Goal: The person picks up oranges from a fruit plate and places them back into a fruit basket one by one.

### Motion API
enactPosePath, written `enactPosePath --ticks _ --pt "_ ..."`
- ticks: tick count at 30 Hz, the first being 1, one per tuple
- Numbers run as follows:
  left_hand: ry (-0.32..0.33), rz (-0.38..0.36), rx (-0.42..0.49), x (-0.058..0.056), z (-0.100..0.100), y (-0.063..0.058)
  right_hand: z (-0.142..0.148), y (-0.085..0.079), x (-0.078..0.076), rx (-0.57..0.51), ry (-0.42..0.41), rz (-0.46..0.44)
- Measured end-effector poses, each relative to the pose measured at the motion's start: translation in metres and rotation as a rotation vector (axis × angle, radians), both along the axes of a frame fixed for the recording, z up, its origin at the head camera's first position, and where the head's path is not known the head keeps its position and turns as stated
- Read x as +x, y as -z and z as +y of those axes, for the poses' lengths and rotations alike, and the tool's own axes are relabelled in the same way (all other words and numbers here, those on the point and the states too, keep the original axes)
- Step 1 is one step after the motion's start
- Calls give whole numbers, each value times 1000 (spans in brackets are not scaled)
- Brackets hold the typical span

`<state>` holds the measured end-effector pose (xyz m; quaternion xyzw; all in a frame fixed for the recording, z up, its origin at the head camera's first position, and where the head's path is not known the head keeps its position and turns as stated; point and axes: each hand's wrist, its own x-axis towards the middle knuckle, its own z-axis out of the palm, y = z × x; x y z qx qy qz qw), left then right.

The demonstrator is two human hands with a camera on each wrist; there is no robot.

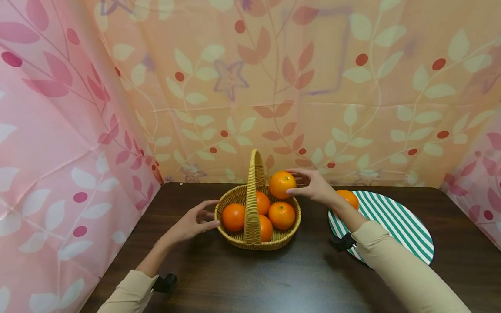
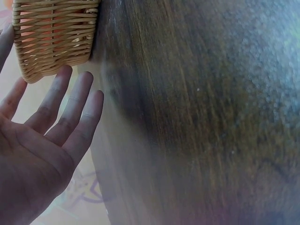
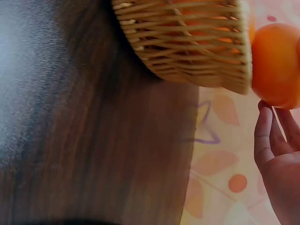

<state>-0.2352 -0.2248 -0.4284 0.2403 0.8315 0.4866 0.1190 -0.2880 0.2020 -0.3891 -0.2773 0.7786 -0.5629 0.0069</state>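
Note:
An orange is held between the thumb and fingers of my right hand, over the right back rim of a wicker basket. In the right wrist view, the fingertips meet the underside of this orange, right beside the rim. Several more oranges lie inside the basket, partly hidden by its tall arched handle. At the basket's left side, my left hand rests its thumb and fingertips on the rim. The left wrist view shows those fingers loosely spread, close to the woven wall.
A round green-and-white striped mat lies on the right of the dark wooden table. On its left part sits another orange, partly behind my right forearm. Patterned cloth hangs behind the table and at both sides.

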Motion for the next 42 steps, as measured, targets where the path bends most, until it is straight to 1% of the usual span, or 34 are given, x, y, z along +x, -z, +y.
enactPosePath --ticks 11,18,23,26,30,33,36,42 --pt "1 0 -8 -1 1 0 -14 5 1 56 -41 -22" --pt "-2 -8 -10 0 1 0 -8 6 1 65 -49 -40" --pt "-1 -9 -14 1 0 -1 8 3 5 32 6 -52" --pt "-1 -9 -13 1 0 0 19 1 6 31 43 -21" --pt "-5 -11 -15 0 0 0 34 -3 9 60 99 34" --pt "-5 -11 -17 -1 -1 0 45 -5 13 79 133 52" --pt "-5 -10 -19 -1 -2 1 56 -6 15 89 153 56" --pt "-6 -5 -26 -2 -3 2 79 -11 19 78 194 28"
